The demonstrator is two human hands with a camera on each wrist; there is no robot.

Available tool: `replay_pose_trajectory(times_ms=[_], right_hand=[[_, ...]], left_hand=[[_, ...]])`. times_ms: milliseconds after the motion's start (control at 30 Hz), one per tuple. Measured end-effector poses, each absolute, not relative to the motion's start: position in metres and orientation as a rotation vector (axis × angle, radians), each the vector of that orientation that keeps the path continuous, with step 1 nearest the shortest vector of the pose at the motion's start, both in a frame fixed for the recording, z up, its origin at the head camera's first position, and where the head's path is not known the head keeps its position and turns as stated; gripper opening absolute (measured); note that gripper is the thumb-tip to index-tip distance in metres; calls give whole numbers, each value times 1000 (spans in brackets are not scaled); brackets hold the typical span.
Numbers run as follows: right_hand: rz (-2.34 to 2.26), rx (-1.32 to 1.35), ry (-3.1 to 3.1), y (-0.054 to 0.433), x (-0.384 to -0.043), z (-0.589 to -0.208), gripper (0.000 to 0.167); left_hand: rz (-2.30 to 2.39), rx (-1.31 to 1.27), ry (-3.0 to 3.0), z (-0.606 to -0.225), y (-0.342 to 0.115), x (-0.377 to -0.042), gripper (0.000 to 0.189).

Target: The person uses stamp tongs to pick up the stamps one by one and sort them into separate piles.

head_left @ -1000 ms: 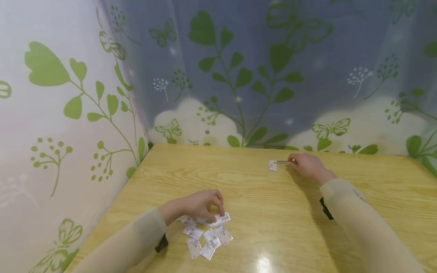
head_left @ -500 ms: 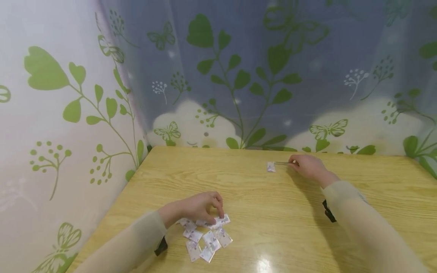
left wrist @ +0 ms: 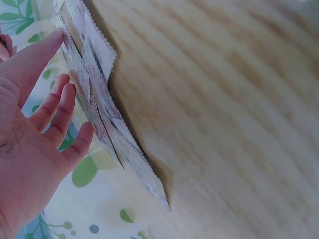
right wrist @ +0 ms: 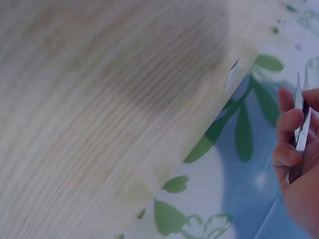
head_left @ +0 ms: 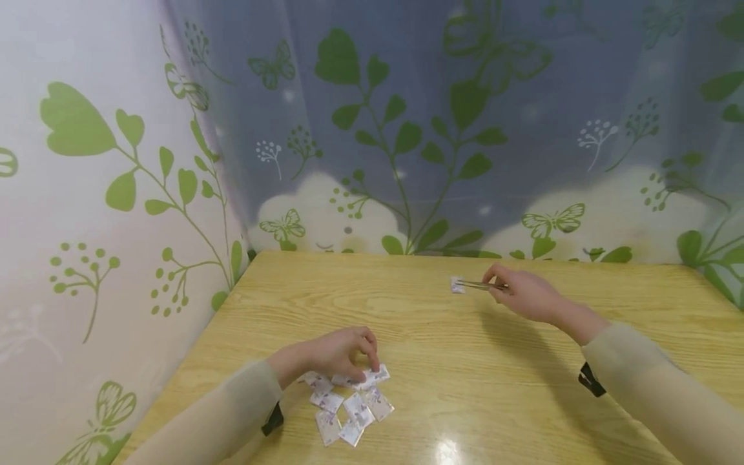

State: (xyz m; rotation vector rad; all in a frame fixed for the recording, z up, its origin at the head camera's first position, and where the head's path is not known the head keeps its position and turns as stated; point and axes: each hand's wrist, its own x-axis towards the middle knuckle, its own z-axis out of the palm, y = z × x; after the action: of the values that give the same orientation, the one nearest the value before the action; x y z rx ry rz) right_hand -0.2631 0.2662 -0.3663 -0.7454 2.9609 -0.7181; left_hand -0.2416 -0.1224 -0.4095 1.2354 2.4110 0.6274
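Observation:
My left hand [head_left: 343, 352] rests over a loose pile of small printed sachets [head_left: 328, 426] with zigzag edges. Thumb and fingertips touch the upper sachets; in the left wrist view the fingers [left wrist: 60, 109] are loosely extended beside the pile [left wrist: 107, 117]. With bent fingers my right hand [head_left: 526, 294] holds metal tweezers [right wrist: 301, 124], whose two tips stand apart in the right wrist view. A single sachet [head_left: 457, 285] lies near the table's back edge. From the head view the tweezer tips overlap it; in the right wrist view the tips are apart from that sachet [right wrist: 232, 77].
The wood-grain table [head_left: 407, 323] ends at a blue and white curtain [head_left: 360, 129] with green leaves and butterflies. A white patterned curtain [head_left: 75, 213] runs along the left side. Each sleeve has a dark strap near the wrist.
The right hand has lifted off the back of the table and the tweezer tips have parted over the single sachet, which stays where it was. The left hand has not visibly moved.

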Motion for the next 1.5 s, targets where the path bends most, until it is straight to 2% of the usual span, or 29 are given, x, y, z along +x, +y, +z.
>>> replay_pose_trajectory(times_ms=[567, 1100, 1500], right_hand=[[-915, -961, 2766, 227, -211, -379, 18], [-837, -1107, 2576, 175, -198, -408, 12], [-811, -1111, 2530, 154, -202, -409, 6]], left_hand=[[633, 1244, 2422, -409, -123, -239, 20], [618, 1255, 2443, -412, -124, -239, 20], [659, 1226, 2439, -412, -126, -239, 19]])
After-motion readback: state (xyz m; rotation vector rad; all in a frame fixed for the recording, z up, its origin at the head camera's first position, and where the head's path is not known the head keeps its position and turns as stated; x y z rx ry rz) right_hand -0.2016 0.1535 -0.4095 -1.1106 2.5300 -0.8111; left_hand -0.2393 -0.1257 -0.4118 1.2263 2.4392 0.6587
